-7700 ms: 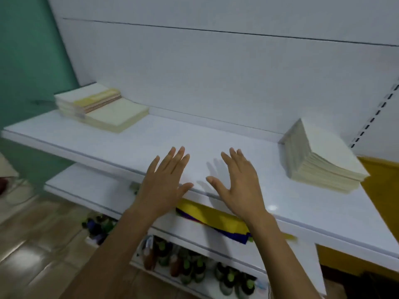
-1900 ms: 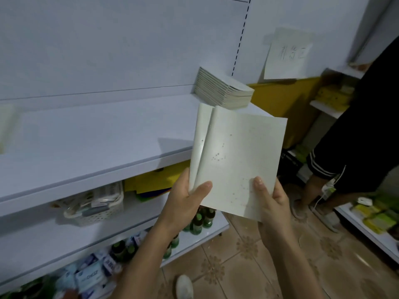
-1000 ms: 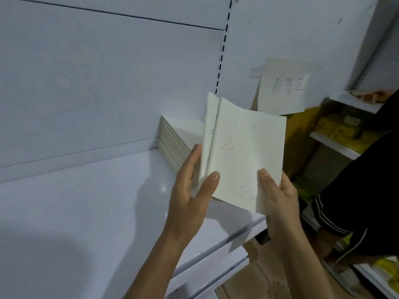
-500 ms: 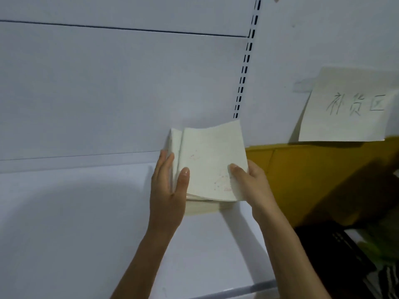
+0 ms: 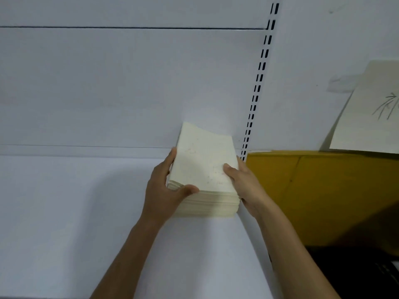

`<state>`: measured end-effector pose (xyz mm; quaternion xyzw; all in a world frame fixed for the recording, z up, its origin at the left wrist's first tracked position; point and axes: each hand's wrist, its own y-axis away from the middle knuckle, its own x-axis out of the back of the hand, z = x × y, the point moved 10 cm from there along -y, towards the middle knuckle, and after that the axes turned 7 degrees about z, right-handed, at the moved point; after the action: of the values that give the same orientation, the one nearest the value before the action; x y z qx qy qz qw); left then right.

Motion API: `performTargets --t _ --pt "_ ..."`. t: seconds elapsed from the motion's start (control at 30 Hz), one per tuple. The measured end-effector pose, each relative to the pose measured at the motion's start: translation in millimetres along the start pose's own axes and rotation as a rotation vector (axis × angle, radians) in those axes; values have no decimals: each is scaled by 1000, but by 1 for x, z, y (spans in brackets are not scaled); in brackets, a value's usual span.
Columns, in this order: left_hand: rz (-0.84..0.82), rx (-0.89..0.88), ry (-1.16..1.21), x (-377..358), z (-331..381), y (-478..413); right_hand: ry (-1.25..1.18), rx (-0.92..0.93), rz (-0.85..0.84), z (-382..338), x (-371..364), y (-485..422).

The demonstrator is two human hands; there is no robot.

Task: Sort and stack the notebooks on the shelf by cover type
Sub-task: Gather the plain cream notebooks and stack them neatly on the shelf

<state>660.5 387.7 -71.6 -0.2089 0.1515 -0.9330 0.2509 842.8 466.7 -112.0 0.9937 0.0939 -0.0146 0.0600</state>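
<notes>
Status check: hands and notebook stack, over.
Left hand grips stack of cream paper-cover notebooks at left side; right hand at right side, thumb on top. Stack flat on white shelf. Top cover's far edge curled up.

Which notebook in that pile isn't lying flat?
The top notebook: its far edge curls upward, while the rest of the stack beneath lies flat.

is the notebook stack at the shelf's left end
No, the notebook stack sits at the right end of the shelf, between left hand and right hand.
</notes>
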Motion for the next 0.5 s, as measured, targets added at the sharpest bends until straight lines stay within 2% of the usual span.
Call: performTargets --t 0.27,0.4,0.5 --pt "-16 22 30 -7 -11 3 -87 -64 4 10 0 -4" --pt "-23 -6 51 -8 -10 0 4 -41 46 8 1 -4" --pt "-10 -46 28 -7 -9 3 -96 -87 29 12 1 -1"
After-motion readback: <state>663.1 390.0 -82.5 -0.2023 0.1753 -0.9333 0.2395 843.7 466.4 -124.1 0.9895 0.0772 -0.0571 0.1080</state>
